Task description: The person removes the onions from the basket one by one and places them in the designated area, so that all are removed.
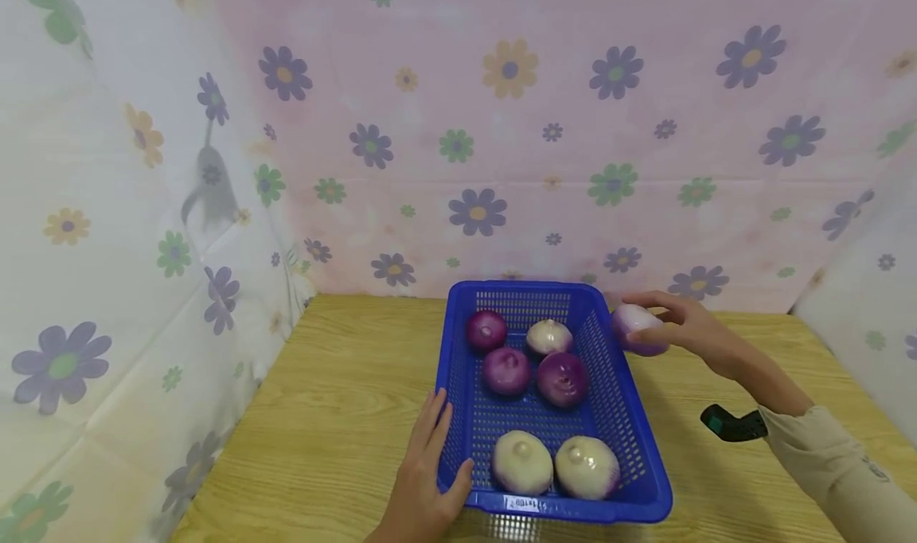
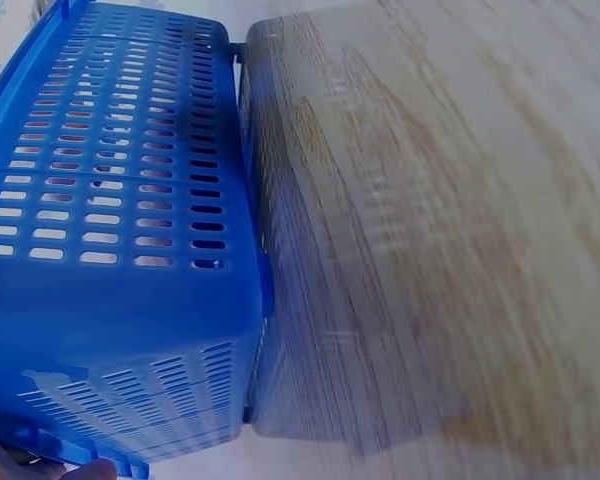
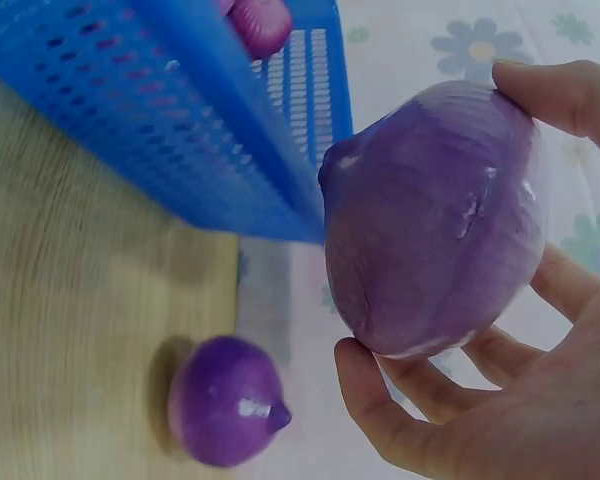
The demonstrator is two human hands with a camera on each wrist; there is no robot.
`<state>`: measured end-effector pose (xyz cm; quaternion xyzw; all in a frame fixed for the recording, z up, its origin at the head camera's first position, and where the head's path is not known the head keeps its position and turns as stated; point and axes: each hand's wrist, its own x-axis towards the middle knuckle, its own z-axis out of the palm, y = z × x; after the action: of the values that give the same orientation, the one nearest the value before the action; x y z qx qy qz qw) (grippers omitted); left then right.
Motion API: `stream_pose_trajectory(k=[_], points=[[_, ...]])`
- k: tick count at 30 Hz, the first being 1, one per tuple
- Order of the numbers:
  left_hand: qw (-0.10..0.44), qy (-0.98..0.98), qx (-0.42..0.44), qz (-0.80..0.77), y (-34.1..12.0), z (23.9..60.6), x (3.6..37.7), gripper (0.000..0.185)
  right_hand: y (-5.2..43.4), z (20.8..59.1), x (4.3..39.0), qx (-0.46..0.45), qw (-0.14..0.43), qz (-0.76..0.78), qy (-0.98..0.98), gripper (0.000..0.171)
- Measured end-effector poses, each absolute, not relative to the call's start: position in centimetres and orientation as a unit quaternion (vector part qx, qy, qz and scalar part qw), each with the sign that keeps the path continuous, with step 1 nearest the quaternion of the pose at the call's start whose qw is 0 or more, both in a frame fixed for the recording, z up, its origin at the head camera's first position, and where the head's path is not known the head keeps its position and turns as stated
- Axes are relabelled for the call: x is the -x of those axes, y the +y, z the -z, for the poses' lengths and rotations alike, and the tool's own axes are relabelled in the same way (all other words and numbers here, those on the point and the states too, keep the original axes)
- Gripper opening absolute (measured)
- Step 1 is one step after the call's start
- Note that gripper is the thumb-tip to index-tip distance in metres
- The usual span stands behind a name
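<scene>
My right hand [image 1: 684,328] holds a purple-and-white onion [image 3: 435,220] just outside the right rim of the blue plastic basket [image 1: 630,423]. In the right wrist view its thumb and fingers spread around the onion's sides. My left hand [image 1: 426,475] rests at the basket's near left corner, fingers extended along the left rim, thumb over the front edge. Inside, dark purple onions [image 1: 563,380] and a pale onion [image 1: 549,337] lie towards the back. Two whitish onions [image 1: 521,462] sit side by side at the front.
Another purple onion [image 3: 228,402] lies on the wood-grain table [image 1: 344,400] outside the basket, seen in the right wrist view. A black wrist device [image 1: 732,423] shows near the right sleeve. Flower-patterned cloth [image 1: 430,169] hangs behind and along both sides.
</scene>
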<state>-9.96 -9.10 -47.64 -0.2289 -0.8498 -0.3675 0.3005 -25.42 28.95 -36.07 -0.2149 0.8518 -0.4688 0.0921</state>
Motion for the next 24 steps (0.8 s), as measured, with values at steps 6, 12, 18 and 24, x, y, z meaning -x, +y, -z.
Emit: stream_pose_trajectory(k=[6,12,18,24], points=[[0.295,-0.852,0.229,0.366,-9.1,47.6,10.0,0.068,30.6,37.3,25.8,0.198,0.085,0.465,0.859,0.053],[0.301,-0.851,0.231,0.364,-9.1,47.5,10.0,0.068,32.1,38.0,26.3,0.174,0.095,0.458,0.867,0.056],[0.301,-0.852,0.231,0.362,-9.1,47.4,9.9,0.067,33.6,38.8,27.1,0.158,0.1,0.447,0.875,0.059],[0.3,-0.853,0.232,0.36,-9.1,47.4,9.9,0.067,35.0,39.4,27.9,0.156,0.105,0.441,0.878,0.059]])
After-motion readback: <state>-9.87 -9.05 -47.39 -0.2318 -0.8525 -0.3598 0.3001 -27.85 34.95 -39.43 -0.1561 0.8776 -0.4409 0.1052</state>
